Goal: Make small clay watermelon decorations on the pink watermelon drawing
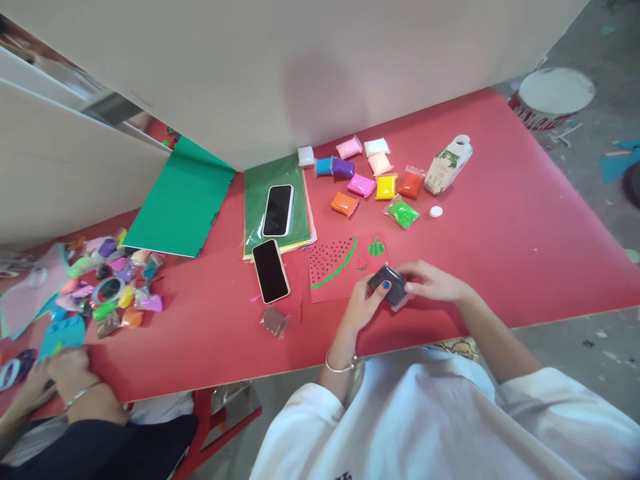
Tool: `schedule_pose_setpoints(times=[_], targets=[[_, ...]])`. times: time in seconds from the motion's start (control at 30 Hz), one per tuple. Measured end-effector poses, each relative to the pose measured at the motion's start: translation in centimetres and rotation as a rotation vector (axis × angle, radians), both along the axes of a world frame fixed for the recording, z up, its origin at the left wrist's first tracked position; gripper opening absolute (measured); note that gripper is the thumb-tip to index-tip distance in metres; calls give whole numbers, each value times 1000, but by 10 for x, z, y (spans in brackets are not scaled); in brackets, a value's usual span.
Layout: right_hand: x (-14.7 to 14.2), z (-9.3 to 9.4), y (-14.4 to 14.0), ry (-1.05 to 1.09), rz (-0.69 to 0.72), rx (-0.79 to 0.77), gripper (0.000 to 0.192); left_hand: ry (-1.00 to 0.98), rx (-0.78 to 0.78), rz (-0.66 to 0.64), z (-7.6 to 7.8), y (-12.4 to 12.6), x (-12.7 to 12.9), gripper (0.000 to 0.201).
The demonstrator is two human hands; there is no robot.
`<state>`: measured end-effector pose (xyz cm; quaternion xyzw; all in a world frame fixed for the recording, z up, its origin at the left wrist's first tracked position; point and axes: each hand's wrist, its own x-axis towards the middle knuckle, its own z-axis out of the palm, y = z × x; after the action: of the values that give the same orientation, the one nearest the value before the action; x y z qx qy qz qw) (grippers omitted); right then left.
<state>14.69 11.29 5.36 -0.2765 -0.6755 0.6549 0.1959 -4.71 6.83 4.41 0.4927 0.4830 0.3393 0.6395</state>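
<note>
A small black packet of modelling clay (391,283) is between my hands, just over the near edge of the red picture card (330,293). My left hand (359,308) grips it from the left, thumb lying across the top. From the other side, my right hand (431,283) pinches its right edge with thumb and fingers. On the card are a large watermelon slice (333,259), a tiny slice (362,265) and a small green melon (377,247). A brown packet (275,321) lies to the left, nearer the table edge.
Several coloured clay packets (361,185) lie at the back, beside a carton (449,164) and white cap (436,211). Two phones (271,271) rest around green sheets (255,200). At left, another person's hands (67,373) work near a clay pile. A bucket (556,91) stands beyond the table.
</note>
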Motion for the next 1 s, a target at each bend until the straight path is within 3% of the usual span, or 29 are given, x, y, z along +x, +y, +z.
schedule_pose_setpoints(times=[0.13, 0.23, 0.33, 0.47, 0.63, 0.73, 0.8, 0.9, 1.0], targets=[[-4, 0, 4, -91, -129, 85, 46, 41, 17, -161, 0, 1, 8, 53], [-7, 2, 5, -125, -153, 82, 46, 53, 19, -138, -3, 0, 16, 53], [-6, 3, 3, -143, -271, 97, 47, 101, 48, -90, -5, -4, 20, 59], [1, -5, -4, -98, -419, 65, 50, 214, 83, -185, -3, -12, 21, 51], [12, -21, -17, 3, -232, 20, 66, 179, 43, -224, -1, -19, 20, 45], [16, -24, -24, -56, -221, 56, 59, 130, 46, -275, -1, -20, 20, 42], [16, -23, -25, -124, -234, 69, 51, 179, 120, -276, -1, -22, 19, 40], [15, -18, -14, -199, -306, 96, 49, 422, 362, -230, -2, -28, 18, 41], [10, -6, 14, -343, -578, 289, 46, 718, 570, -226, -10, -39, 15, 48]])
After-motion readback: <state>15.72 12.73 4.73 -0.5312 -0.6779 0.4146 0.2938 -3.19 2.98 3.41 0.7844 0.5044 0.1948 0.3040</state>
